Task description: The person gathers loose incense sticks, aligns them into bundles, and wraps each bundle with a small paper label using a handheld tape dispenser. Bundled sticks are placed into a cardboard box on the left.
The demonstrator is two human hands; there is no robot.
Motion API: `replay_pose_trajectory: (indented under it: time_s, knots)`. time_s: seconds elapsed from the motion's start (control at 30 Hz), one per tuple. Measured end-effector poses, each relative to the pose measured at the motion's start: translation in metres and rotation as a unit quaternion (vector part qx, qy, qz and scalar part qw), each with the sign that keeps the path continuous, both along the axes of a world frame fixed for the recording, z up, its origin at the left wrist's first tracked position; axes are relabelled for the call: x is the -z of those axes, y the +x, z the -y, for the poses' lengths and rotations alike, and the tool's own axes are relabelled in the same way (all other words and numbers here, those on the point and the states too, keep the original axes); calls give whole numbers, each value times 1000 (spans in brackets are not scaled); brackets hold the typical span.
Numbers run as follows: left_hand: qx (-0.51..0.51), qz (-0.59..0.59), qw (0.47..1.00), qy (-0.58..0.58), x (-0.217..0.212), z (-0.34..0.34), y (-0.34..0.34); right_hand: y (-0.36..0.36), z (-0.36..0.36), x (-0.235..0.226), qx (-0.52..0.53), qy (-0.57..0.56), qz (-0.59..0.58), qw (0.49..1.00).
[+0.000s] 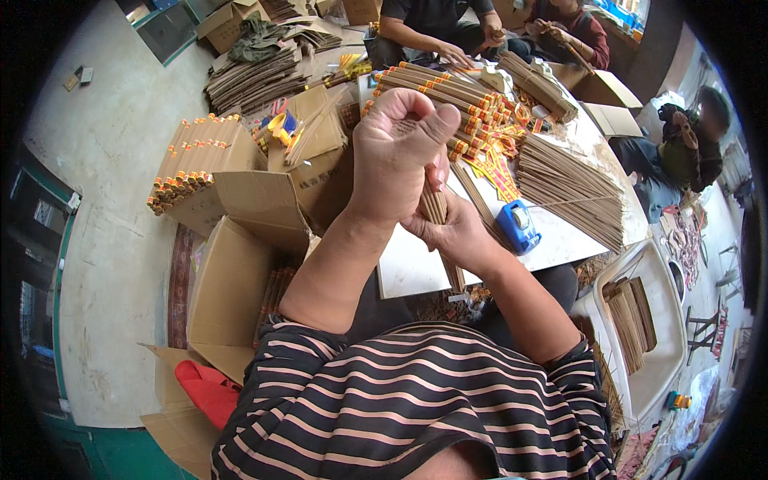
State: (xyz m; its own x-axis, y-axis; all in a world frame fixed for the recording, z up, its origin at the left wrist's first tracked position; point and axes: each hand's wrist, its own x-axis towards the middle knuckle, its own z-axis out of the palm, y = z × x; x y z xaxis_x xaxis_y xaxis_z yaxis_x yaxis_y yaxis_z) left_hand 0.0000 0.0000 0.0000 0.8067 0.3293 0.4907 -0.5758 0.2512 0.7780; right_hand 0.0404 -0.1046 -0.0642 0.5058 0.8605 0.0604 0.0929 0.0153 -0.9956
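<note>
A bundle of thin brown incense sticks (433,205) is held up in front of me, above the near edge of the white table. My left hand (400,152) is closed around its upper part, thumb on top. Lower down, my right hand (458,232) wraps the same bundle, and its lower end shows below that hand. Just right of my right hand stands a blue tape dispenser (518,227). Loose sticks (570,188) lie fanned on the table beyond it. Yellow-and-red paper bands (494,172) are scattered beside finished bundles (440,86) with banded ends.
Open cardboard boxes (232,280) crowd my left side, one topped by a stack of banded bundles (204,148). To the right, a white tub (668,336) holds more sticks. Two people (436,32) work across the table, and another person (680,148) sits at the right.
</note>
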Motion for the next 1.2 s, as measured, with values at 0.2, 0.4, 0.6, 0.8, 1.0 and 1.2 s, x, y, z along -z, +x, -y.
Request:
replay_pose_trajectory:
  time_s: [0.2, 0.4, 0.6, 0.8, 1.0, 1.2]
  knots:
    - [-9, -19, 996, 86, 19, 4, 0, 9, -11, 46, 21, 94, 70, 993]
    - [1, -11, 995, 97, 18, 0, 4, 15, -11, 46, 40, 100, 113, 988]
    - [29, 39, 994, 98, 11, -1, -1, 10, -11, 37, 49, 110, 131, 984]
    - [-141, -4, 979, 146, 44, 17, -7, 5, -16, 33, 151, 166, 253, 941]
    - [-178, -54, 981, 56, 36, 37, -10, -2, -9, 39, 182, 109, 308, 928]
    - [-189, -74, 960, 195, 31, 30, -18, -12, -13, 35, 198, 187, 257, 927]
